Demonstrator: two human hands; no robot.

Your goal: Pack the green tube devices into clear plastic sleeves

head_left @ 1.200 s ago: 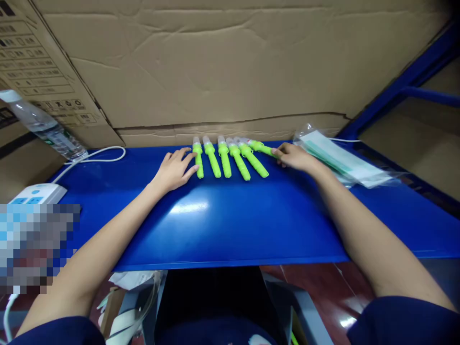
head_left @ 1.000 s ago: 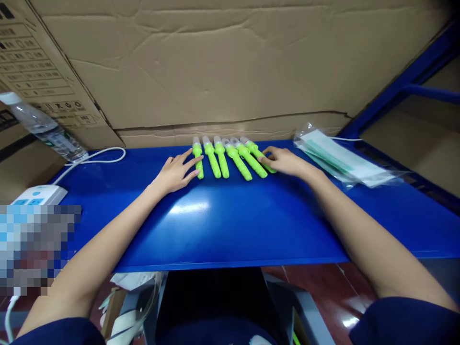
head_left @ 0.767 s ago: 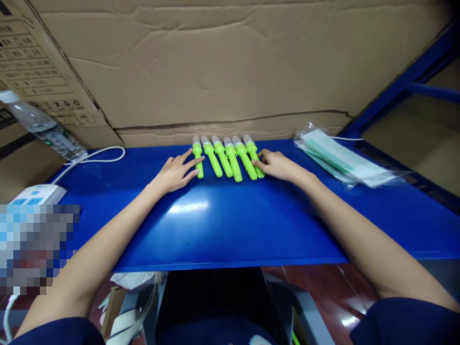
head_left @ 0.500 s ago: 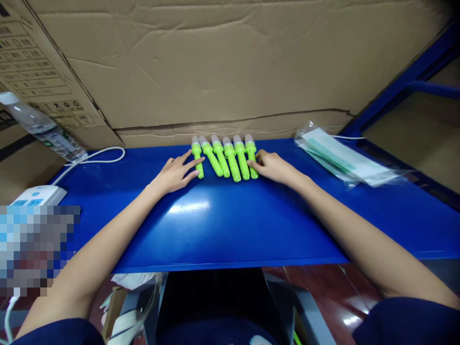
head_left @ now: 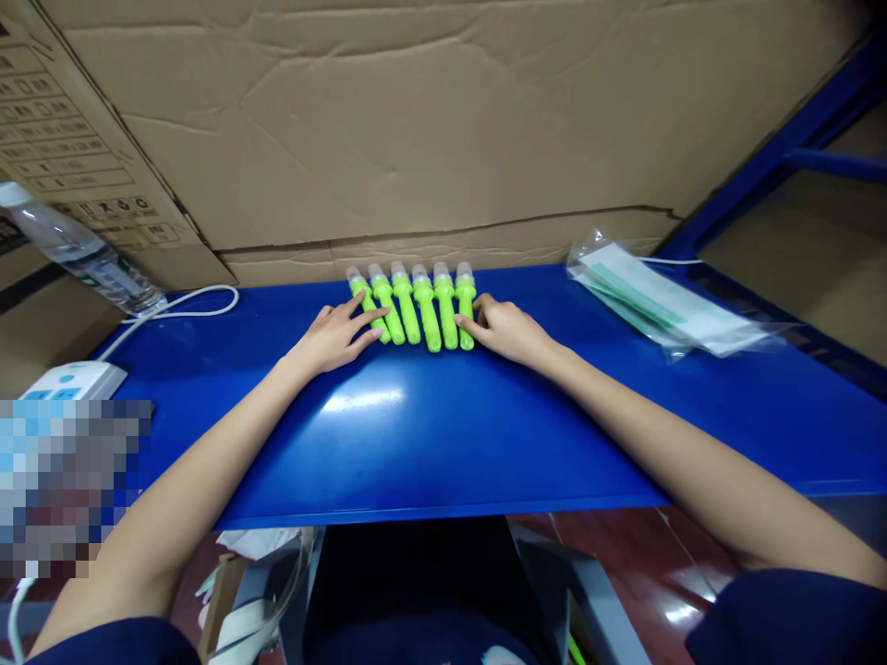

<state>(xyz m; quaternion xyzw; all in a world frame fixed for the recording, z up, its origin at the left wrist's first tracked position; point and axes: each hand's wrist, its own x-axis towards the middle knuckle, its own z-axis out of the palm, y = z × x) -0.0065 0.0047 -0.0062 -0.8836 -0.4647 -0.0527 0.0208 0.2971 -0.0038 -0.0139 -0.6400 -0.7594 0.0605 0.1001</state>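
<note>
Several lime-green light sticks [head_left: 428,319] with clear, cloudy caps lie side by side on the blue tabletop, caps toward the cardboard. At the left end of the row, my left hand [head_left: 336,337] lies low with its fingers spread, fingertips touching the leftmost light stick [head_left: 369,300]. My right hand [head_left: 509,328] is at the other end, its thumb across the lower part of the rightmost light stick [head_left: 465,291] and its bent forefinger along the right side. The fingers of that hand are apart, not wrapped round the stick.
A cardboard sheet [head_left: 416,139] stands along the table's back edge. On the left are a clear water bottle [head_left: 90,254], a white cable and a power strip [head_left: 87,374]. Clear bags with white-green contents [head_left: 658,296] lie at the right, near a blue frame [head_left: 727,189].
The row of light sticks has slid left, its sticks now closer together at the left end. My right hand has moved left with it; my left hand has barely moved.
</note>
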